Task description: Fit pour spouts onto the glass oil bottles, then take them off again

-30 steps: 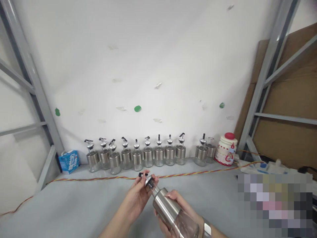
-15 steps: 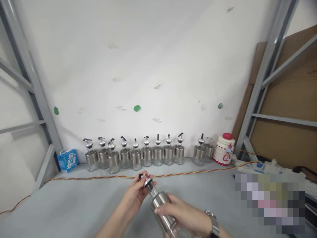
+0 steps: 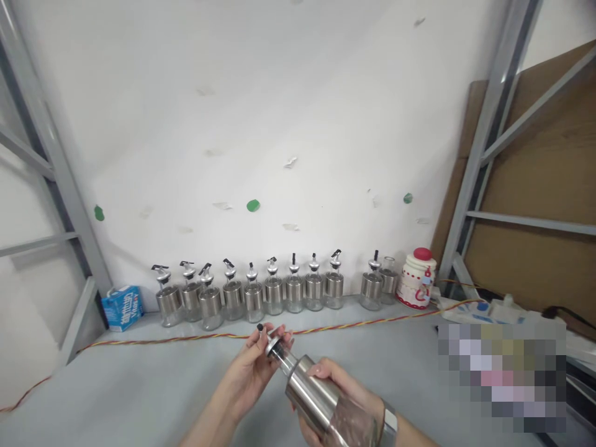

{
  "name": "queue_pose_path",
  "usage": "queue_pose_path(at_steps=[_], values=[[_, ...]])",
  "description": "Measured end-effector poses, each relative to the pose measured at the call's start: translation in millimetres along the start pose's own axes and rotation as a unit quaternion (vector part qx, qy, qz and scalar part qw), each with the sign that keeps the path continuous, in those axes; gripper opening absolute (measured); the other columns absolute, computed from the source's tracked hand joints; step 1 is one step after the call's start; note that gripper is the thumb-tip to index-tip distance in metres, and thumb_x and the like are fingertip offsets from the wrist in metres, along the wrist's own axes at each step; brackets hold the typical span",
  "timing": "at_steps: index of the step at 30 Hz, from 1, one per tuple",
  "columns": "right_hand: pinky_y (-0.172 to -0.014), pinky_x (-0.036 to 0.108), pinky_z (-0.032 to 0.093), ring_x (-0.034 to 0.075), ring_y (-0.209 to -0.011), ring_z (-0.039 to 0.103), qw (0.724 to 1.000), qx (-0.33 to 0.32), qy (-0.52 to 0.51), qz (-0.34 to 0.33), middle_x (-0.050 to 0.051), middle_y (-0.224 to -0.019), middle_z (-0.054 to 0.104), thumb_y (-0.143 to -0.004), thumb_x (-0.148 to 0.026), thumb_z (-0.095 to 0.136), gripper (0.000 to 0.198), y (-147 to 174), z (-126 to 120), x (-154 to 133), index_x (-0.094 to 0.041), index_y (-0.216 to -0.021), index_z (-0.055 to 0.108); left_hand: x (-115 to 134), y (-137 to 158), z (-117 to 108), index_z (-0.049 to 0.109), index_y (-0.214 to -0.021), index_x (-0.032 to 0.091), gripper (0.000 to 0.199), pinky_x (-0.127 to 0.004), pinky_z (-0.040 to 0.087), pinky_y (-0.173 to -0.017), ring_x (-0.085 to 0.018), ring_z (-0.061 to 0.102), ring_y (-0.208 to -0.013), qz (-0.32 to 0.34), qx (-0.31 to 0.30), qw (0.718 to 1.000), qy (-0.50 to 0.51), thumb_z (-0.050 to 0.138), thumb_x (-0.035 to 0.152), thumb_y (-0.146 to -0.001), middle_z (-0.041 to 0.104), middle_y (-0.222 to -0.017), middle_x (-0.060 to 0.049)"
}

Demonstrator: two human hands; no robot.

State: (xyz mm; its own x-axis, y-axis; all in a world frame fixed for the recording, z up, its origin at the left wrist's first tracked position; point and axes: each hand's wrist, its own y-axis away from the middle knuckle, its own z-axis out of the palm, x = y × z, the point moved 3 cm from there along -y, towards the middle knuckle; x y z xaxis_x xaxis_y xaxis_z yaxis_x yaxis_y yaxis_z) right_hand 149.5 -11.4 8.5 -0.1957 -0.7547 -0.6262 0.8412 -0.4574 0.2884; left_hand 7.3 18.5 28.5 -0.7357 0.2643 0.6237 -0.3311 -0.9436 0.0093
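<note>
A glass oil bottle (image 3: 311,390) with a stainless steel sleeve lies tilted in front of me, its neck pointing up and left. My right hand (image 3: 347,388) is wrapped round its lower body from the right. At the neck, my left hand (image 3: 249,379) has its fingers closed about the pour spout (image 3: 273,346), a silver cap with a black tip. The spout's stopper end sits at the bottle's mouth; how deep it goes I cannot tell. A watch (image 3: 389,422) is on my right wrist.
Along the wall stands a row of several similar bottles (image 3: 254,295) with spouts; one bottle (image 3: 388,280) at its right end has none. A blue carton (image 3: 123,308) is at left, a red-lidded jar (image 3: 416,279) at right. A twisted red-yellow cord (image 3: 186,339) crosses the grey table (image 3: 139,385).
The bottle has turned in my right hand, which now grips it lower and more from beneath. The spout's black tip now points up clear of my left fingers. The view has shifted slightly.
</note>
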Motion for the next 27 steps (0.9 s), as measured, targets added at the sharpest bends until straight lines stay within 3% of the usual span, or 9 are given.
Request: queue_pose_path(at_steps=[5,8,11,17,19,21,23,27], values=[[-0.046,0.022,0.040,0.015,-0.051,0.058,0.995,0.012,0.095,0.001,0.008,-0.059,0.062,-0.065,-0.046,0.035,0.045,1,3,-1,-0.008,-0.080,0.056,3,-3,-4,0.063,-0.072,0.016,0.006,-0.025,0.047,-0.077,-0.020,0.063,-0.085,0.004,0.043,0.998,-0.050,0.065,0.021,-0.070,0.066,-0.080,-0.002],[-0.045,0.020,0.039,0.012,-0.050,0.055,0.975,0.088,0.195,-0.053,0.002,-0.062,0.058,-0.063,-0.037,0.052,0.034,5,5,-8,-0.011,-0.083,0.054,7,-3,-3,0.063,-0.073,0.016,0.011,-0.025,0.046,-0.075,-0.020,0.063,-0.083,0.006,0.073,0.992,-0.106,0.068,0.022,-0.066,0.067,-0.079,-0.002],[-0.046,0.019,0.040,0.009,-0.055,0.052,0.932,0.177,0.301,-0.093,-0.001,-0.072,0.054,-0.058,-0.033,0.066,0.039,11,10,-15,-0.015,-0.089,0.051,11,-1,-1,0.065,-0.077,0.014,0.018,-0.028,0.044,-0.080,-0.021,0.063,-0.084,0.015,0.100,0.979,-0.180,0.069,0.027,-0.065,0.068,-0.079,-0.005],[-0.052,0.019,0.038,0.010,-0.060,0.050,0.836,0.250,0.476,-0.110,-0.003,-0.073,0.053,-0.058,-0.041,0.067,0.041,18,12,-17,-0.016,-0.086,0.051,17,2,4,0.068,-0.072,0.013,0.027,-0.027,0.043,-0.074,-0.019,0.061,-0.074,0.095,0.156,0.914,-0.363,0.066,0.038,-0.063,0.069,-0.069,-0.005],[-0.050,0.019,0.035,0.010,-0.059,0.050,0.793,0.274,0.531,-0.124,-0.003,-0.072,0.054,-0.060,-0.040,0.065,0.036,18,11,-15,-0.018,-0.084,0.051,18,3,5,0.068,-0.067,0.014,0.027,-0.026,0.043,-0.069,-0.019,0.060,-0.069,0.120,0.172,0.893,-0.399,0.066,0.040,-0.062,0.069,-0.066,-0.005],[-0.049,0.019,0.033,0.011,-0.058,0.050,0.732,0.307,0.592,-0.139,-0.003,-0.071,0.056,-0.061,-0.038,0.063,0.032,16,12,-12,-0.020,-0.083,0.050,19,3,7,0.068,-0.064,0.014,0.028,-0.024,0.043,-0.063,-0.018,0.059,-0.065,0.147,0.186,0.877,-0.419,0.067,0.042,-0.060,0.069,-0.064,-0.004],[-0.050,0.021,0.031,0.013,-0.060,0.052,0.646,0.351,0.660,-0.157,-0.002,-0.073,0.059,-0.061,-0.035,0.061,0.032,15,13,-11,-0.023,-0.087,0.050,21,3,7,0.069,-0.065,0.014,0.029,-0.023,0.042,-0.059,-0.018,0.058,-0.062,0.173,0.196,0.867,-0.425,0.067,0.042,-0.059,0.069,-0.062,-0.004],[-0.059,0.025,0.034,0.020,-0.071,0.056,0.452,0.415,0.765,-0.197,0.002,-0.086,0.060,-0.062,-0.024,0.057,0.051,13,15,-16,-0.026,-0.111,0.044,23,4,4,0.069,-0.069,0.014,0.030,-0.022,0.042,-0.057,-0.018,0.057,-0.062,0.204,0.211,0.856,-0.426,0.067,0.042,-0.059,0.069,-0.065,-0.005]])
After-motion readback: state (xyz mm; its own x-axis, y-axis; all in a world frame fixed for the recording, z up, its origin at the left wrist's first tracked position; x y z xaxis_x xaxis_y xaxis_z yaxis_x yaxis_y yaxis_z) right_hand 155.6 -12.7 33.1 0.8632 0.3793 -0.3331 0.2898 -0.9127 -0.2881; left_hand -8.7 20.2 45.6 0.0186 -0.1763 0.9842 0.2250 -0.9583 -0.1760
